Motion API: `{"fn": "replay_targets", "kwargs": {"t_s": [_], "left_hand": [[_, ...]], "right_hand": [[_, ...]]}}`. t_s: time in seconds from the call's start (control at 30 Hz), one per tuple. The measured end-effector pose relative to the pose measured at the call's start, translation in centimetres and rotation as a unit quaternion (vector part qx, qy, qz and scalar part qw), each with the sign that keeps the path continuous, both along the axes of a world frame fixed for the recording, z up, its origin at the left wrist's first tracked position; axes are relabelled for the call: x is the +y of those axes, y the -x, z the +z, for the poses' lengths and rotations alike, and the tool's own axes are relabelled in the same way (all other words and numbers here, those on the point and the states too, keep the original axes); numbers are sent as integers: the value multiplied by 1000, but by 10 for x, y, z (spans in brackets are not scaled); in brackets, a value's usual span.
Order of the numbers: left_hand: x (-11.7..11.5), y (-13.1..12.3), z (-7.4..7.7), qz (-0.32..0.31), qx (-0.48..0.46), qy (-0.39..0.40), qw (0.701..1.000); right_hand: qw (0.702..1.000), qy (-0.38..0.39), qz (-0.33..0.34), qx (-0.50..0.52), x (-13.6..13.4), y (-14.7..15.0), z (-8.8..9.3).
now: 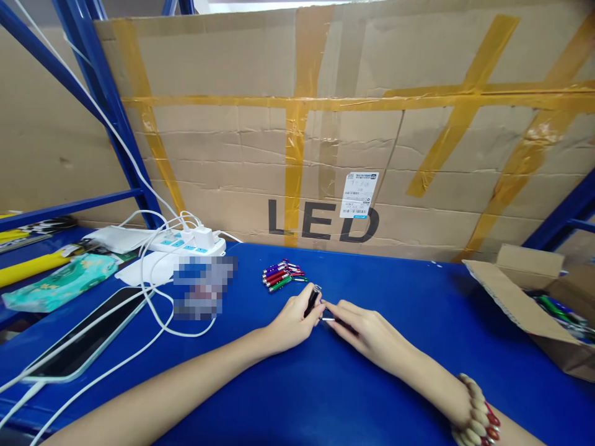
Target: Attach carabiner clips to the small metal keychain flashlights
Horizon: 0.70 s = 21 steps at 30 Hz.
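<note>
My left hand [294, 317] is closed around a small black keychain flashlight [313, 300], whose silver end points up and away from me. Close beside it, my right hand [369, 331] pinches a small silver metal piece [328, 319] between thumb and fingertips. The fingertips of both hands nearly meet, and what joins the two pieces, if anything, is hidden. Just beyond my left hand lies a row of keychain flashlights [280, 276] in purple, red and green, their clips toward the right.
On the right stands an open cardboard box [525, 316] with more coloured flashlights. A power strip [198, 244] with white cables, a phone [88, 334] and a green patterned packet [60, 285] lie left. A large carton [232, 155] marked LED closes off the back.
</note>
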<state>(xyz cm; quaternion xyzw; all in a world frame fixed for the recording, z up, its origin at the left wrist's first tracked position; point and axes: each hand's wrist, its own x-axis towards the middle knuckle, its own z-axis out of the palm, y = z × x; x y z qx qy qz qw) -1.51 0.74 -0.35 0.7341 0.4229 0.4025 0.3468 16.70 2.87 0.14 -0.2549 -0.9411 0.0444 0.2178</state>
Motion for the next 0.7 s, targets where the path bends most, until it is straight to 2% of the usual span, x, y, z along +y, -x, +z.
{"fn": "replay_targets", "kwargs": {"t_s": [0.2, 0.43, 0.6, 0.7], "left_hand": [[-2, 1, 1, -10, 46, -10, 999], [-4, 0, 2, -13, 88, -26, 996], [-4, 0, 1, -29, 84, -22, 996], [-6, 1, 1, 0, 64, -6, 998]], "right_hand": [[999, 5, 11, -38, -5, 4, 1], [999, -31, 11, -13, -6, 8, 0], [999, -28, -3, 17, -10, 11, 3], [999, -15, -13, 38, -8, 10, 7]]}}
